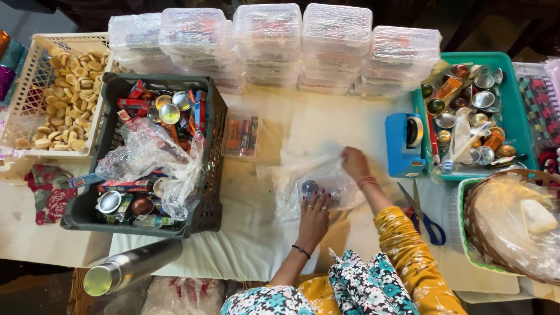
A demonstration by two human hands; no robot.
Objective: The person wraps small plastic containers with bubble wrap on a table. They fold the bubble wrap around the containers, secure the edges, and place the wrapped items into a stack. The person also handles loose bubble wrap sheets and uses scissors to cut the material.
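My left hand [315, 217] rests with fingers spread on a clear plastic wrap [303, 181] that covers a small clear box [326, 191] on the white cloth. My right hand [354, 163] presses on the far side of the same wrap, just above the box. The box holds small dark items that I cannot make out. A black band sits on my left wrist and a red thread on my right.
A dark crate [204, 204] of packets, small metal bowls and crumpled plastic stands left. Stacked clear boxes [274, 41] line the back. A blue tape dispenser [405, 143], teal tray [513, 111], scissors [429, 224], wicker basket [475, 233] and steel bottle [131, 267] are nearby.
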